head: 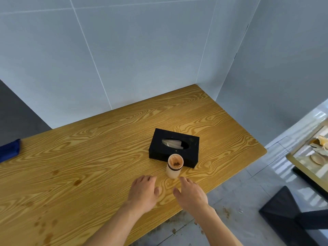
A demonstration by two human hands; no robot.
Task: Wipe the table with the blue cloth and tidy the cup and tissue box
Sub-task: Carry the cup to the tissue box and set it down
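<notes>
We look down on a wooden table (99, 157) set against grey-white wall panels (124, 59); both our hands hang over its near edge, palms down, and neither has hold of anything. Our left hand (143, 190) has its fingers loosely spread and relaxed, the tips pointing toward the far side; our right hand (192, 194) is likewise relaxed, its fingers slightly bent and reaching toward the cup (174, 166), near it but not touching; whether either palm rests on the wood we cannot tell.

The cup stands upright just beyond the two hands, a pale cylinder with a dark band below its rim and brown residue inside; it stands just beside the near face of the tissue box (174, 147), and whether they touch we cannot tell. The box is black and low, with a white tissue showing in its oval slot; it lies right of the table's middle.

The cloth (9, 150) is blue and lies at the far left edge of the table, partly cut off by the frame, well apart from the hands.

Brown stains (78, 181) dot the near left part of the table; to the right we see pale floor tiles (266, 176), some soiled near the table edge.
</notes>
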